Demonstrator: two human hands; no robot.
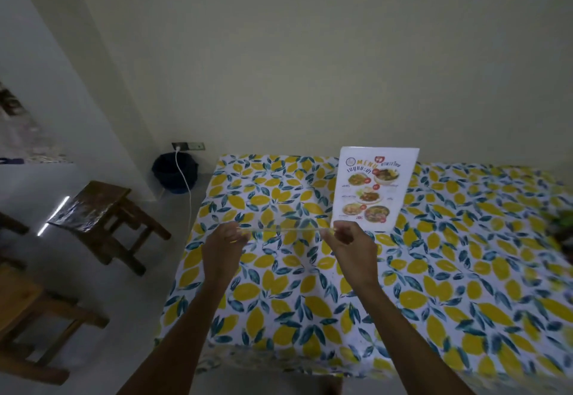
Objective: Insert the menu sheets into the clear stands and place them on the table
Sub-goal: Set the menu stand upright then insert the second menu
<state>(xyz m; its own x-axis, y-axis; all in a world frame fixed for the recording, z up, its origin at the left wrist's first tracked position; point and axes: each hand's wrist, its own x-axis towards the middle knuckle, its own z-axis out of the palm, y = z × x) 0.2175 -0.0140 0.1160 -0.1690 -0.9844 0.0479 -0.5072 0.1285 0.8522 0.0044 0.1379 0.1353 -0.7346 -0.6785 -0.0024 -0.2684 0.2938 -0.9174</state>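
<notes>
A clear acrylic stand (280, 208) hangs above the lemon-print table (434, 270), almost see-through, its near edge running between my two hands. My left hand (224, 246) pinches the stand's left end. My right hand (350, 249) grips its right end and also holds a white menu sheet (373, 188) with food photos, which stands upright above that hand. Whether the sheet's lower edge sits inside the stand I cannot tell.
Wooden stools (105, 215) stand on the floor left of the table, another (34, 317) nearer me. A dark bin (175, 171) and a white cable (187, 190) from a wall socket sit by the table's far left corner. Something dark lies at the table's right edge (561, 230).
</notes>
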